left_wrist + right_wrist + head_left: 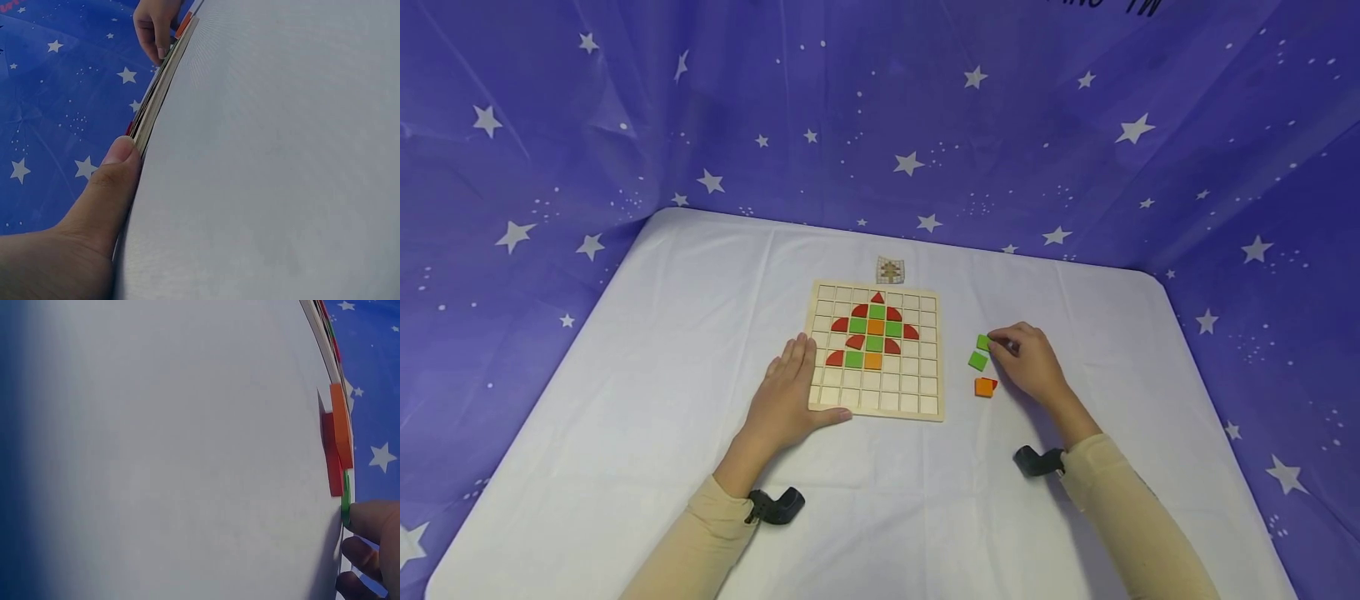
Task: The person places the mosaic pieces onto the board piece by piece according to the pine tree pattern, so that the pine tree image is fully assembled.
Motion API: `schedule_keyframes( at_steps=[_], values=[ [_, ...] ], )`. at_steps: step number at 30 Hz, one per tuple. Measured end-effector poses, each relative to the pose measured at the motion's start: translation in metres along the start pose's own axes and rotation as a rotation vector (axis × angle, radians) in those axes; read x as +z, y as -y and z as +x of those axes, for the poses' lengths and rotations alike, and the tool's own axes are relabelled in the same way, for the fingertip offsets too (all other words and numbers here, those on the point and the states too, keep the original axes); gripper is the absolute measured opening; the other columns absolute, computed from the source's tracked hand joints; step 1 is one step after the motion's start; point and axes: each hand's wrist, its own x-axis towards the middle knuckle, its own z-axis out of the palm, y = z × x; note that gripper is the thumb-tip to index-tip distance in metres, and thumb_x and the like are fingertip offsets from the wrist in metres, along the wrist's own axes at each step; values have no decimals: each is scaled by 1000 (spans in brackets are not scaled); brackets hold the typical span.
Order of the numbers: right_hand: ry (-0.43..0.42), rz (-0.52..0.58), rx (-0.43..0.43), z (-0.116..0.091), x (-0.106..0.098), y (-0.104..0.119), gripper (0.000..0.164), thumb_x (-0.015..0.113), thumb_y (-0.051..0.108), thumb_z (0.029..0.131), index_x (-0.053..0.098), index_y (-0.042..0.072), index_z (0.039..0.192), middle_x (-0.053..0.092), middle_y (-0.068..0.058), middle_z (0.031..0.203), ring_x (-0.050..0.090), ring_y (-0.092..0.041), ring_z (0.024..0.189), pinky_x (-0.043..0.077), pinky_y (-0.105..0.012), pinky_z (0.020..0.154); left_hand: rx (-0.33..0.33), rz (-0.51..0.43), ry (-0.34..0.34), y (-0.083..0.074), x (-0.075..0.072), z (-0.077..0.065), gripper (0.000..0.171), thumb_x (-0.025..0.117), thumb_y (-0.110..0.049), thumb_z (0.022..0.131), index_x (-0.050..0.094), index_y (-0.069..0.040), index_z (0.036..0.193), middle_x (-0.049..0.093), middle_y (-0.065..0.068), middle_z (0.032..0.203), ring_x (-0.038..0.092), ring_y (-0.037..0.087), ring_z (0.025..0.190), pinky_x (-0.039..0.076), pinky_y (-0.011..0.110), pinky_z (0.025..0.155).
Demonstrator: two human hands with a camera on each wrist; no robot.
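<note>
My left hand (782, 404) rests along the left edge of a wooden grid board (910, 385), fingers straight and thumb stretched along its front edge. In the left wrist view, that thumb (103, 194) touches the board's side. Red, green and orange pieces form a tree-like shape on the grid. Right of the board, my right hand (1032, 362) pinches a green square tile (982, 342) at its right side. Just below lies another green square tile (977, 361). In the right wrist view, fingertips touch a green tile (346, 503), partly hidden by them.
Nearer the front, an orange square tile (983, 387) lies over a red piece (995, 384). A small picture card (891, 270) with a tree pattern lies behind the board. White cloth (700, 283) covers the table, and a blue starry curtain (820, 100) hangs behind.
</note>
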Motion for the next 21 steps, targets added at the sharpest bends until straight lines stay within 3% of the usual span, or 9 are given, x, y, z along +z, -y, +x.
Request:
schedule_keyframes(
  at_steps=[7, 12, 21],
  values=[
    [2, -52, 55, 0, -5, -8, 29, 63, 23, 97, 70, 11, 123, 65, -10, 112, 55, -26, 99, 48, -43, 85, 0, -2, 1, 0, 1, 0, 128, 73, -70, 74, 8, 2, 158, 3, 17, 168, 6, 35, 155, 13, 53, 125],
    [56, -62, 22, 0, -7, -12, 40, 66, 28, 96, 64, 14, 133, 59, -12, 120, 52, -30, 107, 46, -47, 89, -2, -6, 0, 0, 0, -1, 128, 73, -70, 74, 9, 1, 158, 3, 17, 168, 6, 35, 155, 13, 52, 125],
    [78, -148, -25, -1, -8, -8, 38, 67, 30, 95, 66, 6, 124, 60, -13, 119, 52, -31, 106, 46, -50, 91, -3, -4, -1, -1, -1, 0, 128, 73, -70, 74, 9, 1, 158, 4, 17, 168, 7, 35, 156, 14, 52, 125]
  ],
)
